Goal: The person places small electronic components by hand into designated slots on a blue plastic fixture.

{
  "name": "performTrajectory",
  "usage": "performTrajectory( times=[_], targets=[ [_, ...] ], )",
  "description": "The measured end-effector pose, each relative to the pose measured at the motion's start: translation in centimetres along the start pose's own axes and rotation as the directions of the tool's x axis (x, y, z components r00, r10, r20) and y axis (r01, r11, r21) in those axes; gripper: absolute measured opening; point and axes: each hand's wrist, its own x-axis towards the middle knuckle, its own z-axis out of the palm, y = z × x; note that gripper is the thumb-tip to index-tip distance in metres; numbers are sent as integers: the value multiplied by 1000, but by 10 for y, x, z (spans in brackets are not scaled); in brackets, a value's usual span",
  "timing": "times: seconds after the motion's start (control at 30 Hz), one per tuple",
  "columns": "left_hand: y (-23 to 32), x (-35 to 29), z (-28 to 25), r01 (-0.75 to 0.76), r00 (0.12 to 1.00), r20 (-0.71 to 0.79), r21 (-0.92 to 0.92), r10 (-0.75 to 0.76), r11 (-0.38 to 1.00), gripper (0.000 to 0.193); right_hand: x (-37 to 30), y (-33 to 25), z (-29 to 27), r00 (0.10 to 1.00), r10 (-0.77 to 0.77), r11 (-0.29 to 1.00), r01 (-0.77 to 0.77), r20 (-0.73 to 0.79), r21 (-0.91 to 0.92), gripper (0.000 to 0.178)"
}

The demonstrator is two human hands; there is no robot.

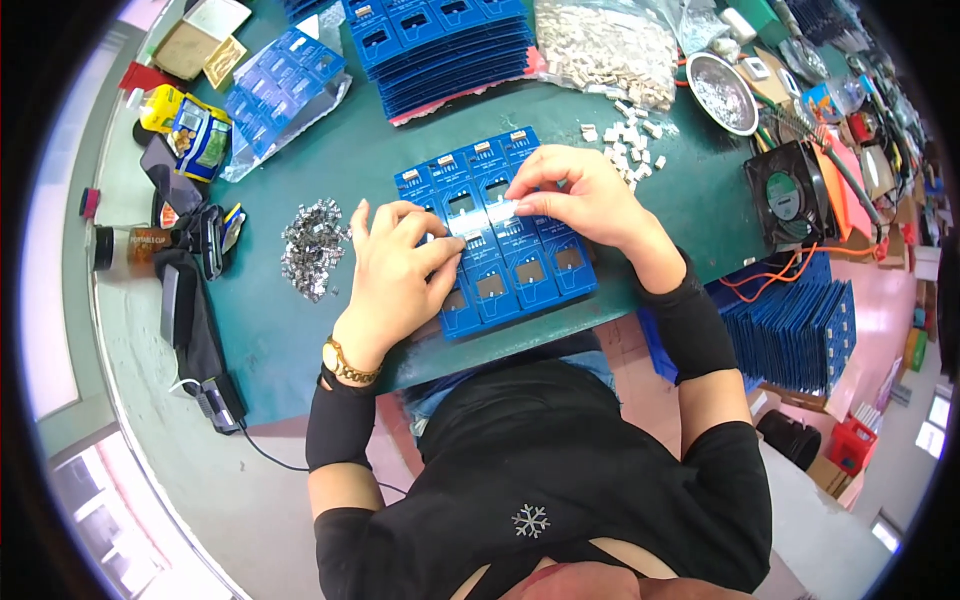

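- I take the blue card panel [500, 240] as my landmark; it lies flat on the green counter [300, 330], right in front of the person's body.
- On the near left part of the panel rests the left hand [395, 265], fingers curled down and pressing the cards, thumb and forefinger pinching one end of a clear strip [485, 215].
- Over the panel's far right part, the right hand [575, 195] pinches the other end of that strip between thumb and fingertips, so both hands are closed on it.
- I judge the step in hand to be laying the strip across the row of cards; the next move calls for keeping it taut and level while it goes down.
- The panel looks like a row of joined blue cards, each with a small window and pale print, and it sits slightly skewed to the counter edge.
- Left of the panel lies a heap of small metal clips [312, 248], well apart from it.
- Beyond the panel's right corner, small white parts [630, 140] are scattered.
- Farther behind it are stacked blue cards [450, 50].
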Motion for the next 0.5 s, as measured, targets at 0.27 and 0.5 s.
performTrajectory(
  times=[0.27,0.5],
  targets=[
    [-48,-33,-19,455,873,-172,-53,-457,889,13,-2,-8,5,991,80,994,-71,109,-87,14],
    [-53,-48,-13,550,834,-74,29,-547,834,10,-2,-8,12,995,-18,943,51,103,-328,10]
  ],
)
